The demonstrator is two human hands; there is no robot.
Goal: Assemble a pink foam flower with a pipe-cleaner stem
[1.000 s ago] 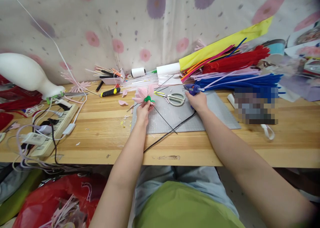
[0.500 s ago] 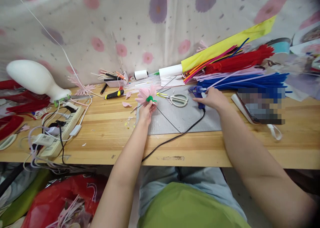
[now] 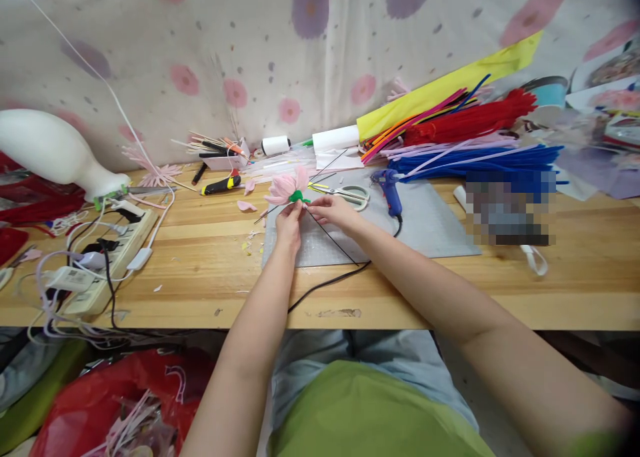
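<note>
My left hand [image 3: 289, 227] is closed around the underside of a pink flower [image 3: 283, 187], which has soft petals and a fuzzy green base [image 3: 297, 196]. Close beside it, my right hand [image 3: 333, 211] has its fingertips pinched together at the flower's green base. Exactly what part they grip is partly hidden. A blue glue gun [image 3: 389, 189] lies on the grey cutting mat [image 3: 415, 237], its black cord running toward the table's front edge. Scissors [image 3: 353, 194] with pale handles rest just behind my right hand. Thin dark rods [image 3: 333, 237] lie on the mat near both hands.
Bundles of blue [image 3: 480, 162] and red pipe cleaners [image 3: 475, 120] lie at the back right. A yellow-black utility knife [image 3: 221, 185] and pink petal scraps [image 3: 246, 206] are left of the mat. A power strip [image 3: 117, 263] with tangled cables stands farther left.
My right hand has left the glue gun and moved left to the flower's base. The glue gun now lies on the mat. My left hand still holds the flower; the view has shifted slightly.
</note>
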